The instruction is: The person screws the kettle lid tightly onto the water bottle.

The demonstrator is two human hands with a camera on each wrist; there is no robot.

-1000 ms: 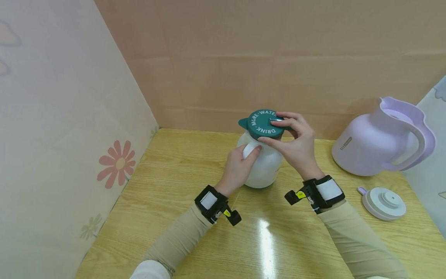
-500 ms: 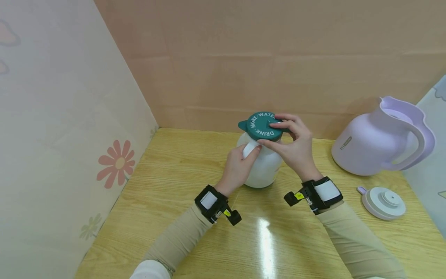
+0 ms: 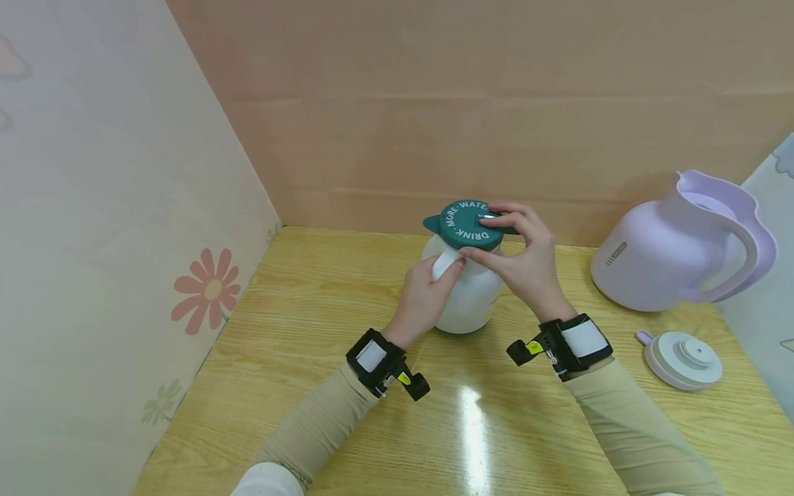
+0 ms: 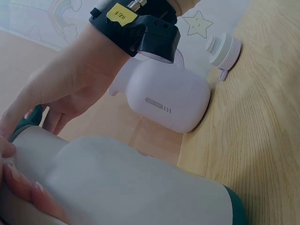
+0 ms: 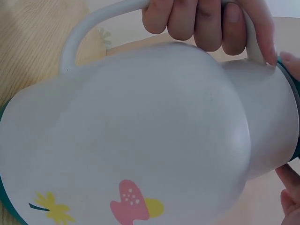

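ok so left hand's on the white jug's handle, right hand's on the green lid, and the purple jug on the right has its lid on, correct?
Not quite: the purple jug is open. Its lid lies on the table beside it, as the head view shows. The left hand does grip the white jug by its handle, and the right hand holds the green lid.

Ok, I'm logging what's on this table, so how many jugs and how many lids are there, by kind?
Jugs: 2, the white jug and the lilac jug.
Lids: 2, the green lid on the white jug and the lilac lid lying on the table.
Total: 4.
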